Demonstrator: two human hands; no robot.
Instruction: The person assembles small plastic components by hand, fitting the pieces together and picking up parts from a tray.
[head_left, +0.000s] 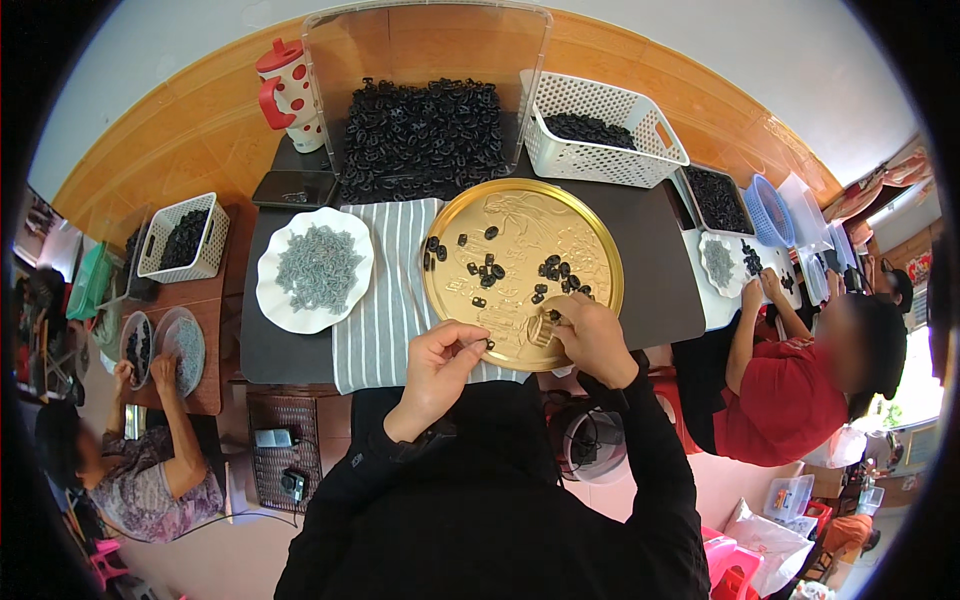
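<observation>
A round gold tray (pixel 455 215) with a raised pattern lies in front of me, scattered with small black plastic pieces (pixel 548 268), some showing two holes. At its near left rim my left hand (pixel 437 372) is closed, thumb and forefinger pinching one black piece (pixel 489 344). My right hand (pixel 592 338) reaches over the tray's near right part. Its fingers are pinched around a small dark piece (pixel 555 314), mostly hidden by the fingertips. Left of the tray, a white wavy-edged plate (pixel 283 311) holds a heap of small grey, spring-like pieces (pixel 320 268).
A striped cloth (pixel 385 340) lies under the tray's left side. Behind stand a clear bin (pixel 330 60) of black pieces, a white basket (pixel 600 165), a spotted tumbler (pixel 292 95) and a phone (pixel 294 188). People work at tables on the left (pixel 150 470) and right (pixel 790 400).
</observation>
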